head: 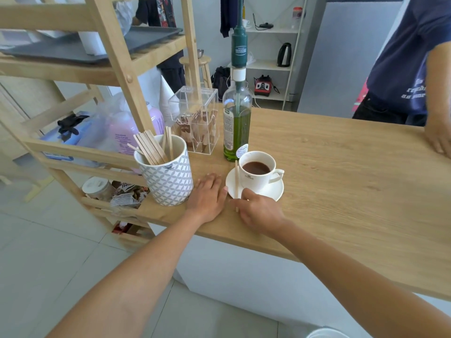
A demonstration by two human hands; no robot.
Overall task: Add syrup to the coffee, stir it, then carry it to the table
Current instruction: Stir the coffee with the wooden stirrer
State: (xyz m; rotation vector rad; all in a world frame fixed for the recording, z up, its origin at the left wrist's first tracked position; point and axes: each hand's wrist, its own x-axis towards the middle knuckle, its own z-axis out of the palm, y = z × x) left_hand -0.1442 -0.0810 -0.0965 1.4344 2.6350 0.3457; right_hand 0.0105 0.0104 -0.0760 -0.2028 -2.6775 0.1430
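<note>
My left hand [207, 196] lies flat, fingers straight, on the counter [341, 167]. My right hand [258, 211] pinches the stir stick [236, 179] beside the white cup [256, 174] of brown coffee.

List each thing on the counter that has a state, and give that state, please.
cup: upright on its saucer, holding brown coffee
saucer: flat on the counter
stir stick: lying across the saucer's left edge, its near end at the right hand
syrup bottle: upright, pump fitted, partly full
stick holder: upright, holding sticks
left hand: flat on the counter
right hand: pinching the stick
</note>
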